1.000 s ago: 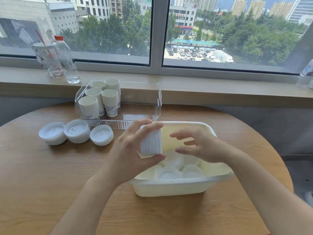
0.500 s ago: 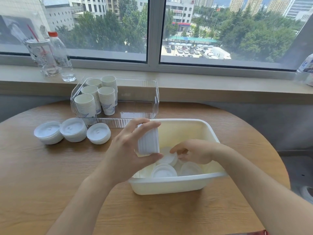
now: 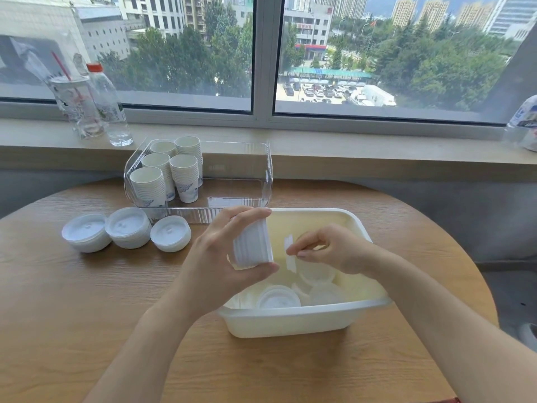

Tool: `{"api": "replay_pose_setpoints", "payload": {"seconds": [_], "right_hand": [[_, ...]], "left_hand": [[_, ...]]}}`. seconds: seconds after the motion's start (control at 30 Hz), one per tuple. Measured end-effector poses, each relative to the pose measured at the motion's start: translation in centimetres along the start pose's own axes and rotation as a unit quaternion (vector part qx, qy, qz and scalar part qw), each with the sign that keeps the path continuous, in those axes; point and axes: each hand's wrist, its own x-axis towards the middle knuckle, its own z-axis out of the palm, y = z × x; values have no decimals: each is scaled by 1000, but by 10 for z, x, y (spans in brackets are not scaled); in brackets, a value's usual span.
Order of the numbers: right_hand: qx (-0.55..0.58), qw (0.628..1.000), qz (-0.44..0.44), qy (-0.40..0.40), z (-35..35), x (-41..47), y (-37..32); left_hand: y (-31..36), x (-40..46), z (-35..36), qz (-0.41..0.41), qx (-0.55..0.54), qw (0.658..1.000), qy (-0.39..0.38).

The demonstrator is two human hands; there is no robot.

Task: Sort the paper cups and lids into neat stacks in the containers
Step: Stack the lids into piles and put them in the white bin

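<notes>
1. Over the white tub (image 3: 293,321) on the round wooden table (image 3: 87,315), my left hand (image 3: 223,257) gripped a stack of white lids (image 3: 252,245) held on its side, thumb curled under the lower end and fingers wrapped over the upper end.
2. My right hand (image 3: 334,248) hovered just beside that stack, its thumb and fingertips pinching a single lid (image 3: 290,253) seen edge-on, the other fingers curled.
3. That single lid sat near the open end of the stack, but I could not tell whether the two touched.
4. Below my hands, loose lids (image 3: 279,298) lay scattered on the tub's floor, some overlapping.
5. To the left of the tub, three short lid piles (image 3: 128,228) stood in a row on the table, touching or nearly touching one another.
6. Behind those piles and the tub stood a clear plastic bin (image 3: 261,170), with five upright stacks of paper cups (image 3: 165,175) grouped in its left half.
7. On the windowsill (image 3: 348,149) at the far left stood a clear cup with a red straw (image 3: 77,109) and, just beside it, a water bottle (image 3: 109,106) with a red cap.
8. At the far right of the sill, a partly cropped white packet (image 3: 526,123) was in view; I could not tell what it was.
</notes>
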Motion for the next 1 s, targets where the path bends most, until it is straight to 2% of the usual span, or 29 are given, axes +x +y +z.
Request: {"api": "replay_pose_setpoints", "payload": {"seconds": [0.13,0.23,0.33,0.53,1.0], "right_hand": [[112,985,-42,126,-2,-8,-7],[200,961,-102,164,-2,-18,-20],[260,938,-163,163,2,-30,-36],[221,942,-211,142,16,-42,-53],[200,956,-199,76,24,-47,-60]], "left_hand": [[1,0,-2,-1,-3,1000,6],[1,1,-5,-2,-14,1000,11],[3,2,-6,-2,-20,1000,21],[11,2,-6,5,-18,999,45],[18,1,-6,10,-13,998,53]]}}
